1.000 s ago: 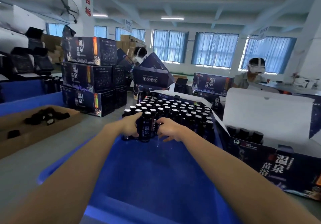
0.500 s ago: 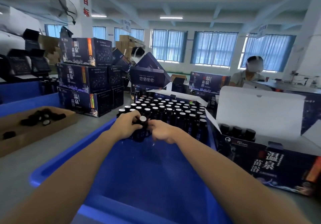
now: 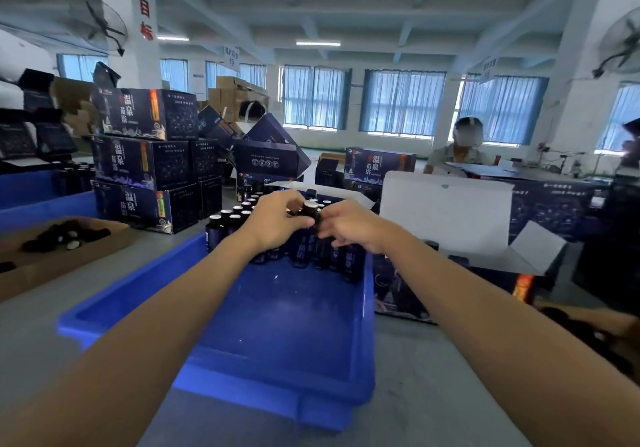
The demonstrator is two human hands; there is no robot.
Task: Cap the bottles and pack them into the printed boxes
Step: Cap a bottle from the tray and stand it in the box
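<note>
Left hand [image 3: 277, 221]: fingers curled round upper part of bottle [image 3: 310, 209]. Right hand [image 3: 349, 228]: fingertips pinch same bottle just below cap. Bottle upright, top raised above other bottles [image 3: 228, 221] grouped at far end of blue tray [image 3: 277, 325] on desk [image 3: 34, 335]. Open printed box [image 3: 398, 294] just right of tray, white flap up. Cardboard tray [image 3: 69, 259] with loose caps [image 3: 65, 237] at left. Stacked printed boxes [image 3: 138, 159] behind.
</note>
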